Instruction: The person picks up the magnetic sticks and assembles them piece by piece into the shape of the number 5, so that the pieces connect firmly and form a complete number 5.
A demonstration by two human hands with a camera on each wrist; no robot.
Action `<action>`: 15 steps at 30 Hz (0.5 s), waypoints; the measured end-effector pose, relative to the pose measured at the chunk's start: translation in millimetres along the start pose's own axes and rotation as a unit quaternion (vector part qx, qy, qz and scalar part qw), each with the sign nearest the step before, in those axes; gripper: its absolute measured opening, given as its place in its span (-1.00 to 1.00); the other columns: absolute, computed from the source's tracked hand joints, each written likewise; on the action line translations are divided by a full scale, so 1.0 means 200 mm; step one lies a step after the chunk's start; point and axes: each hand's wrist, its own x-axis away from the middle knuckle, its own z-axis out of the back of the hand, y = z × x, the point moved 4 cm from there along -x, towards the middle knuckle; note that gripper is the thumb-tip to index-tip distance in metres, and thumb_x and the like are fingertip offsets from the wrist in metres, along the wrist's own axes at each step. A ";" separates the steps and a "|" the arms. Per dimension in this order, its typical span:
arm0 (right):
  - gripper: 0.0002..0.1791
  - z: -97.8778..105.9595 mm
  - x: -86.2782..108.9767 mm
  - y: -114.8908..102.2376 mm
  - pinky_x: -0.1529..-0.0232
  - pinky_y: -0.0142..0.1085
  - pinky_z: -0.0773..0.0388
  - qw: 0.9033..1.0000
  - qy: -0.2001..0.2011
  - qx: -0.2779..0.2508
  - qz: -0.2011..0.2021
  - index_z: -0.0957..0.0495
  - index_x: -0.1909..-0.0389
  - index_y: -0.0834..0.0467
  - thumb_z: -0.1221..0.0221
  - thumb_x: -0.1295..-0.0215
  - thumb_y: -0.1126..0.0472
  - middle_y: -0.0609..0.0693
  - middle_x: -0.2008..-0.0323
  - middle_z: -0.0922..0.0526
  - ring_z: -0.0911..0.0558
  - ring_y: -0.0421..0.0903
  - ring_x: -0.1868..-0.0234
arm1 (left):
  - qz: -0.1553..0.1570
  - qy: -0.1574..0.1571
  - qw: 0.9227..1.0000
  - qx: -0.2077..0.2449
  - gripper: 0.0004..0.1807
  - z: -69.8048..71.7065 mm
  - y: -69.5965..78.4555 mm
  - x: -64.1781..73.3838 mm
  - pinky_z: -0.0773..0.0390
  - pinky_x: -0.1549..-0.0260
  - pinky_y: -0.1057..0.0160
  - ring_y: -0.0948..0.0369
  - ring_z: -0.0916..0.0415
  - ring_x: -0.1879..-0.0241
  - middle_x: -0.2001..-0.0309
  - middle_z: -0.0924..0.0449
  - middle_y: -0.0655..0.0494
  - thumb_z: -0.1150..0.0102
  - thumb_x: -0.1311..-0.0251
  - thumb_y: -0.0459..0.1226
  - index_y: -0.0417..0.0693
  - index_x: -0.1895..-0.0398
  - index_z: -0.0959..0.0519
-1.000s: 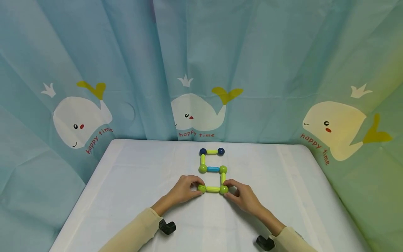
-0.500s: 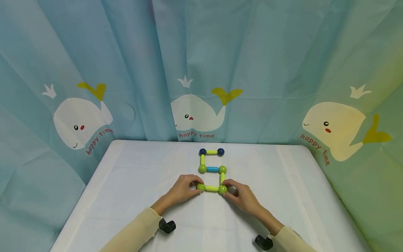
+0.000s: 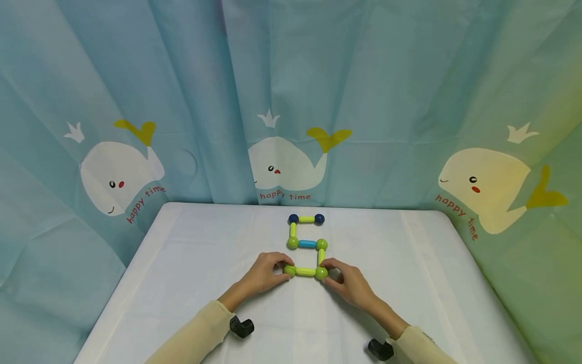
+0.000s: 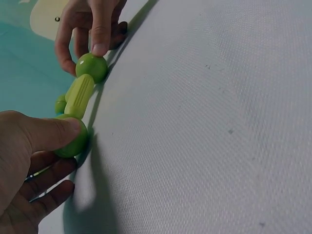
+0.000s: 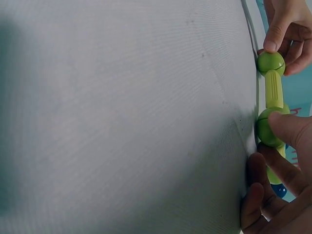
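Observation:
Balls and short rods lie joined in a zigzag shaped like a 5 on the white table. In the head view my left hand (image 3: 264, 273) pinches the green ball (image 3: 289, 271) at the near left end between thumb and fingers. My right hand (image 3: 349, 283) holds the near right green ball (image 3: 321, 273) the same way. A lime rod (image 3: 305, 272) spans these two balls, seen close up in the left wrist view as a ridged rod (image 4: 79, 96). Another lime rod (image 3: 322, 256) runs back to a green ball (image 3: 322, 244).
Farther back, a blue rod (image 3: 307, 244) leads to a green ball (image 3: 293, 243), then a lime rod (image 3: 293, 230) to two dark blue balls (image 3: 320, 219) with a rod between. A whale-print curtain (image 3: 382, 91) hangs behind the white table (image 3: 204, 232).
The near row of two green balls and their rod has shifted very slightly left, with both hands on it. Both grips look the same as before.

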 end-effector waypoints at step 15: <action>-0.56 0.07 0.02 0.03 0.45 -0.37 -0.52 0.999 -0.016 -0.024 0.033 -0.56 -0.23 0.13 -0.35 -0.35 0.24 0.10 0.00 -0.72 -0.51 -0.28 0.51 | -0.019 -0.011 1.000 0.001 -0.56 0.07 0.00 0.01 -0.67 0.12 0.14 0.13 -0.68 0.13 0.02 -0.72 0.00 -0.51 -0.14 -0.36 -0.20 -0.10 -0.65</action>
